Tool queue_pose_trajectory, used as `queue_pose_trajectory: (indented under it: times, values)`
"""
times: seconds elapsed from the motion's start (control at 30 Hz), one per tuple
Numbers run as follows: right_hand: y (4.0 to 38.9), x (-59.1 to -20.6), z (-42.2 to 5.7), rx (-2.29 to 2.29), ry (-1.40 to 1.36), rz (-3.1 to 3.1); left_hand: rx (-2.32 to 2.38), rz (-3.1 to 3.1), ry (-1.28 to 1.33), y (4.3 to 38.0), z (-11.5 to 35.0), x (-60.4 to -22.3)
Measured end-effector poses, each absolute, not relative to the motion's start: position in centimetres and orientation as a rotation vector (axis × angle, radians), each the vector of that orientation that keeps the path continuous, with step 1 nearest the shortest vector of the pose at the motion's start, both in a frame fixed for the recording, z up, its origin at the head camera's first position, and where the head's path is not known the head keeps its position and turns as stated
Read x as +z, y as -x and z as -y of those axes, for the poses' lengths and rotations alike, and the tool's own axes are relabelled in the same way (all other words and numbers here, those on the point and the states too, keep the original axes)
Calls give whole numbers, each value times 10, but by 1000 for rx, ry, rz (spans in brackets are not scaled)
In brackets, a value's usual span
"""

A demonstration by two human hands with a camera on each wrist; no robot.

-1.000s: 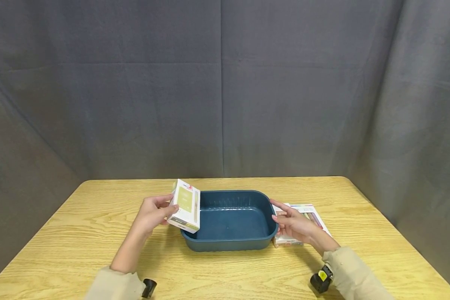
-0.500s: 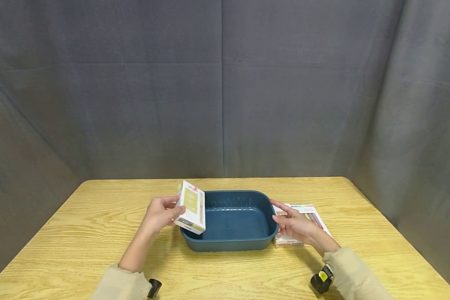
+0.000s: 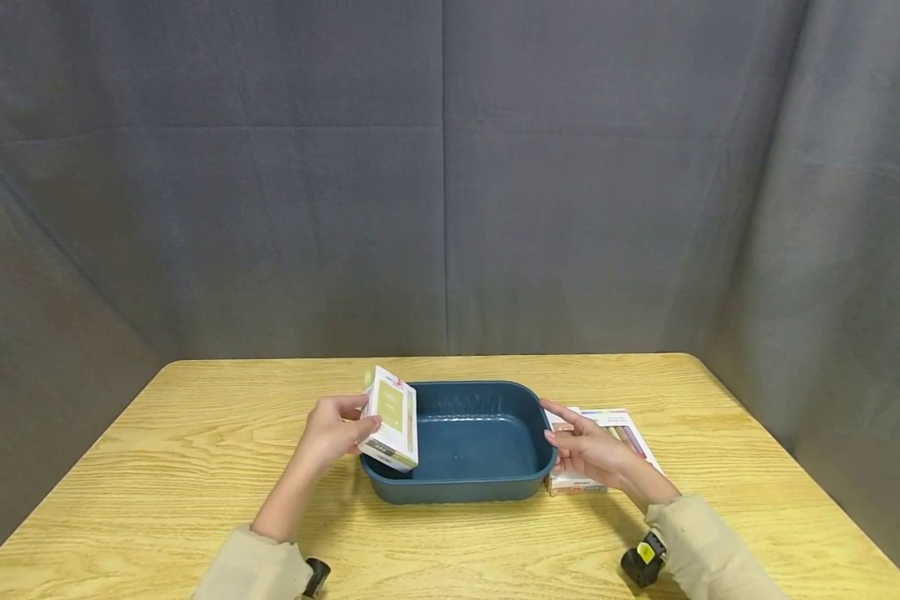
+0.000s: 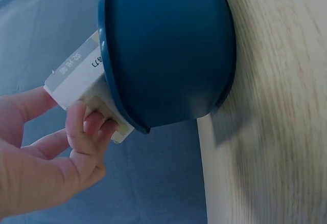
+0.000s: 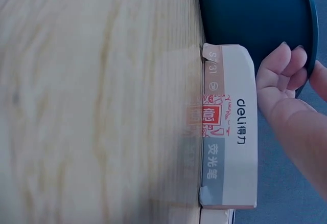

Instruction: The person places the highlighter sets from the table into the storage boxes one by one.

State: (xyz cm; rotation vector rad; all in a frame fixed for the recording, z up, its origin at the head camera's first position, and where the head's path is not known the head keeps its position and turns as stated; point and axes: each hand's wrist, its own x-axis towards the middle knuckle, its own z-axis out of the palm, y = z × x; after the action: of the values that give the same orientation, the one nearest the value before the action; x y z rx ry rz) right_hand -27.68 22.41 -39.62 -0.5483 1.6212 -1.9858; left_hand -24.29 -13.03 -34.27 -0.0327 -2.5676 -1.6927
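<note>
From where I sit, the tabletop (image 3: 195, 450) carries a dark blue tub (image 3: 461, 492). A white deli box (image 5: 232, 127) lies just beside its three o'clock end. My left grip (image 3: 333, 429) holds a green-and-white box (image 3: 393, 421), tilted over the tub's nine o'clock end; my right grip (image 3: 588, 450), wide, touches three o'clock.

Along the left edge of the table (image 3: 157, 475) lies free passage; the middle of the tray (image 3: 457, 492) admits entry from above. The left hand (image 3: 335, 432) and its box (image 3: 394, 417) obstruct the tray's left end, the right hand (image 3: 592, 452) and packs (image 5: 232, 127) its right.
</note>
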Motion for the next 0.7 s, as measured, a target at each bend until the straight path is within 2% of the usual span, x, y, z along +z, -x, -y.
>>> queue_pose_trajectory:
  times: [0.7]
  values:
    - [277, -396, -224, -1981, 543, -1641, -1524, 2645, 83, 246, 114, -351]
